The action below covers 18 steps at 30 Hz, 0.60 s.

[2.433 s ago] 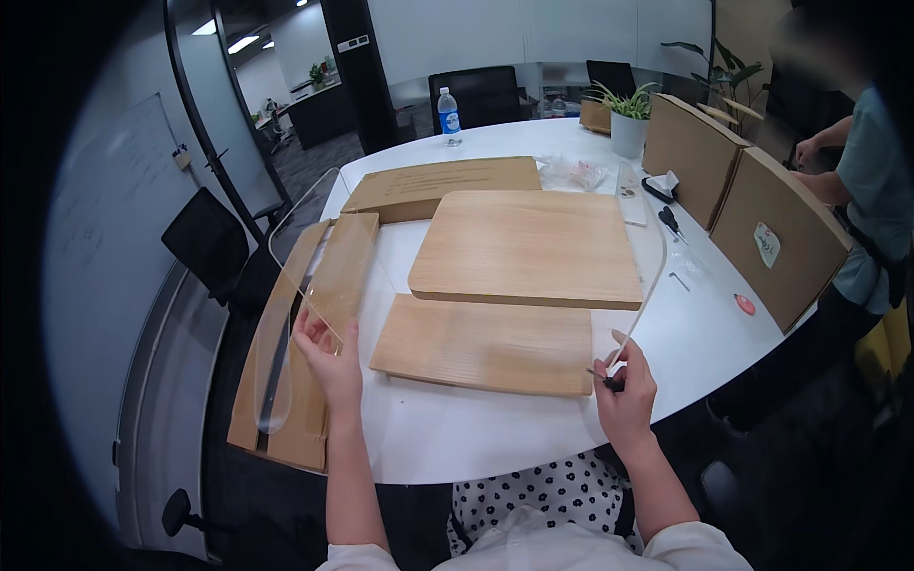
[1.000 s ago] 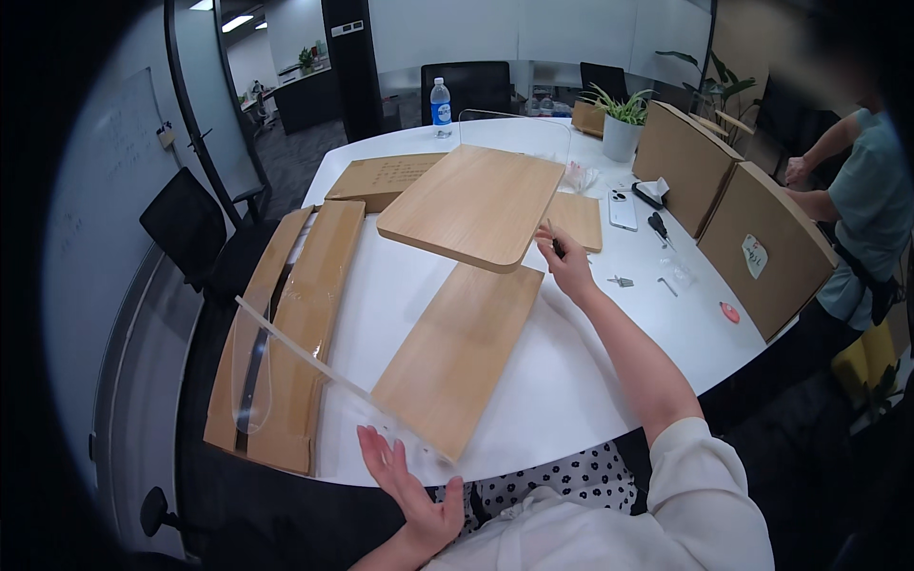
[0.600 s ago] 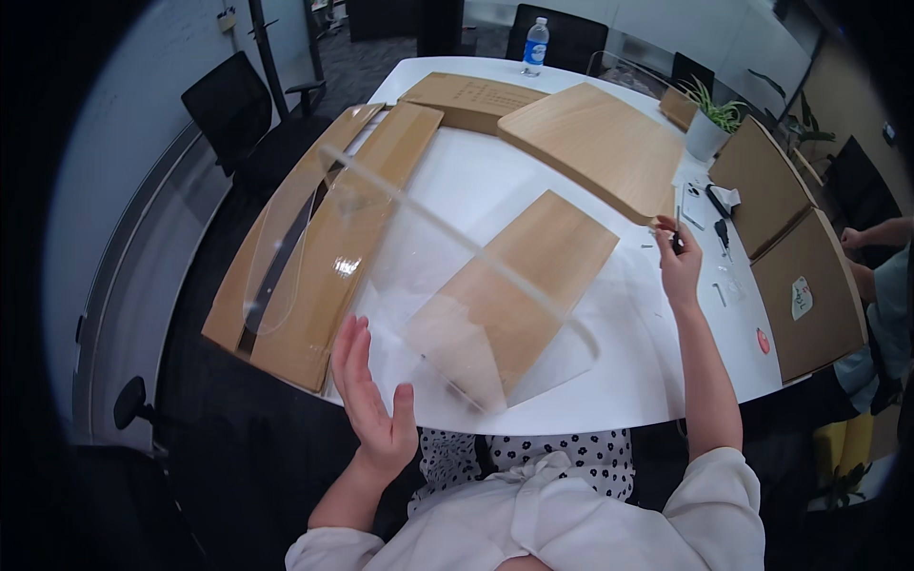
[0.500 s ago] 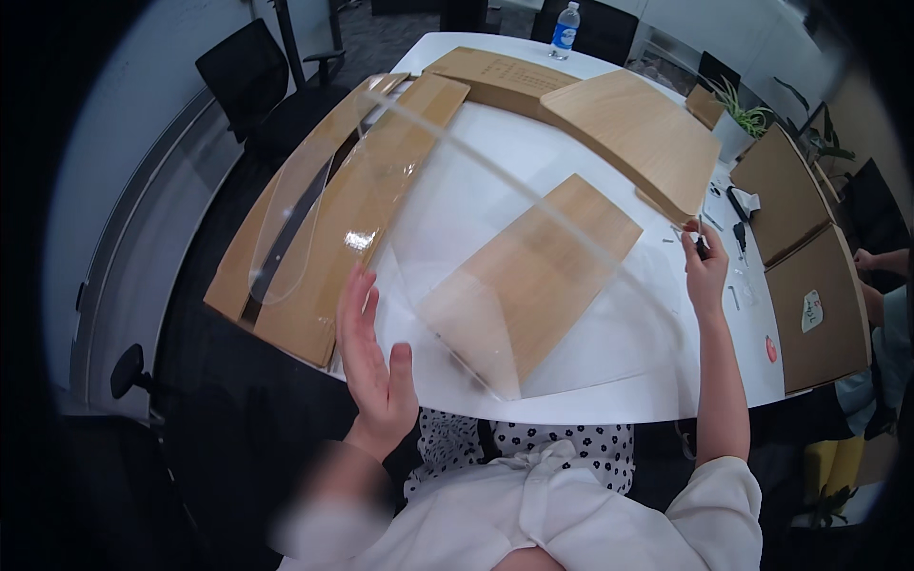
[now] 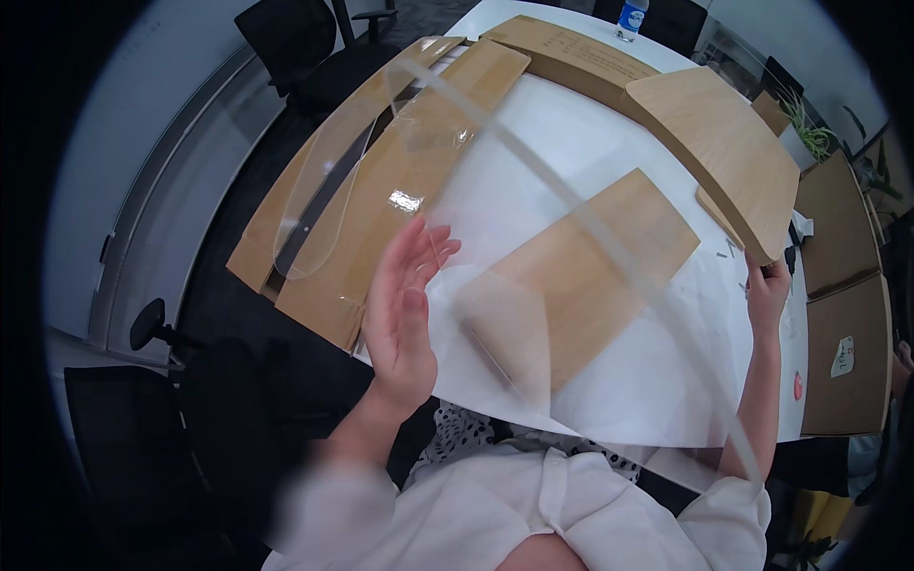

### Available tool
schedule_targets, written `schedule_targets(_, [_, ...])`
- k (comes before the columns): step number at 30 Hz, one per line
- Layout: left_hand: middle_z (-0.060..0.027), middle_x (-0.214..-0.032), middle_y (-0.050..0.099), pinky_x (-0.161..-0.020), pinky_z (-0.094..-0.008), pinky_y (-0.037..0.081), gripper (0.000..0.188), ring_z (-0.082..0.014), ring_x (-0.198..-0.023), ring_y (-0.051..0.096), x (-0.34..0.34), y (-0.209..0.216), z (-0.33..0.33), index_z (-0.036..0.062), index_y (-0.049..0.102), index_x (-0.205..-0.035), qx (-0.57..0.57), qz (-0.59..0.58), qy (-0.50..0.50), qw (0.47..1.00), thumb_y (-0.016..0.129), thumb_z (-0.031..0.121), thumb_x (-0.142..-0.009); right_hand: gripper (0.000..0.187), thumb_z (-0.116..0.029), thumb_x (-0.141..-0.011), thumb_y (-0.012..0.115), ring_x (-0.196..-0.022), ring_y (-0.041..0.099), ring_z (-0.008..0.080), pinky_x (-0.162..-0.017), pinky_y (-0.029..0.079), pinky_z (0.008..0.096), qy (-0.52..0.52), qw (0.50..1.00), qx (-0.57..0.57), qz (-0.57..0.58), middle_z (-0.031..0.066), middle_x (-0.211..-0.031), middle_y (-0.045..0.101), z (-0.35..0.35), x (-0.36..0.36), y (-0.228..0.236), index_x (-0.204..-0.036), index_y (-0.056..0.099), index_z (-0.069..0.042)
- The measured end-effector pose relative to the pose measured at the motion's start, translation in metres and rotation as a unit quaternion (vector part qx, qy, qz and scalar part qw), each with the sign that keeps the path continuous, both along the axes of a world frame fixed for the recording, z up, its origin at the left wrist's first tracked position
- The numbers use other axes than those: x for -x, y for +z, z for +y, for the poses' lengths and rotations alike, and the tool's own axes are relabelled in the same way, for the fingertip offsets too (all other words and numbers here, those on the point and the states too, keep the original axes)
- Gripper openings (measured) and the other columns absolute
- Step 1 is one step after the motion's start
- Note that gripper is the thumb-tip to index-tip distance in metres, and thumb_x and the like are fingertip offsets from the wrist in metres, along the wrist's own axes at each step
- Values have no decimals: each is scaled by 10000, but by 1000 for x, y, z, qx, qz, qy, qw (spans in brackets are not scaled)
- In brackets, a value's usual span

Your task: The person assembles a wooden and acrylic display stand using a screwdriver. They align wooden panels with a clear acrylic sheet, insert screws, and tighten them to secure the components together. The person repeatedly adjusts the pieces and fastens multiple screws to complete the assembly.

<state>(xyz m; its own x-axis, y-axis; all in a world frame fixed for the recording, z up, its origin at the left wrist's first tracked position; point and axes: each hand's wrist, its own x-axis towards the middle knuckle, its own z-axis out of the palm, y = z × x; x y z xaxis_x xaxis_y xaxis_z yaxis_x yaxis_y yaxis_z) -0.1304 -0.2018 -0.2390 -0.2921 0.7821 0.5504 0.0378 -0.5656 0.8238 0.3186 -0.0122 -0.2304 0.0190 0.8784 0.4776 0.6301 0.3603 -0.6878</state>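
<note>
At the right, my right hand (image 5: 767, 290) has its fingers closed on the near corner of a pale wooden board (image 5: 728, 143). That board has rounded corners, and its near edge is tilted up. My left hand (image 5: 405, 314) is raised at the left, fingers apart and slightly curled, holding nothing. A large clear plastic panel (image 5: 333, 205) with a cloudy strip along it spans the view, close to my left hand; I cannot tell if they touch. Beneath it, another flat wooden board (image 5: 609, 252) lies on the white table (image 5: 533, 133).
Cardboard packaging (image 5: 447, 114) lies along the table's left side, with a long carton (image 5: 562, 52) at the back. A water bottle (image 5: 630, 19), a potted plant (image 5: 804, 133) and an upright open cardboard box (image 5: 843, 314) stand beyond. Black chairs (image 5: 286, 43) surround the left.
My right hand, which had a small dark-handled tool at its fingertips, is now on the board's corner. The board's near edge has risen. My left hand stays raised, and the view has shifted.
</note>
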Motion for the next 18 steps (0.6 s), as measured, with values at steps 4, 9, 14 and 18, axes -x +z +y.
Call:
schedule_targets(4, [-214,-1342,535,-1091,-461,414,542,-308,-1208,571,-8,5,6,-61,388,-1445,10,-16,43,999,450,290,-1038,212,-56,-977,619,-561,407,28,-486,328,217,28,999,-30,-15,-15,-758,577,17,-8,4,-1183,626,-7])
schedule_targets(9, [-199,-1161,591,-1022,-481,474,473,-316,-1076,616,-17,10,9,-67,500,-1334,35,-90,84,992,507,235,-970,177,-53,-974,633,-664,485,30,-590,401,204,61,997,-49,-11,7,-838,634,29,-12,12,-1135,644,19])
schedule_targets(14, [-190,-1060,636,-915,-451,522,416,-313,-926,653,-6,-13,18,-70,556,-1227,5,-19,183,983,476,259,-985,240,-181,-999,612,-754,624,97,-678,495,265,-78,992,84,-55,81,-882,712,66,-27,28,-1056,680,42])
schedule_targets(18, [-185,-1064,626,-913,-433,506,534,-309,-950,635,-3,2,13,-72,555,-1231,-35,-87,135,986,420,393,-1006,280,-224,-976,586,-671,688,251,-674,535,380,-155,967,170,-112,160,-809,716,117,-63,17,-1010,694,32])
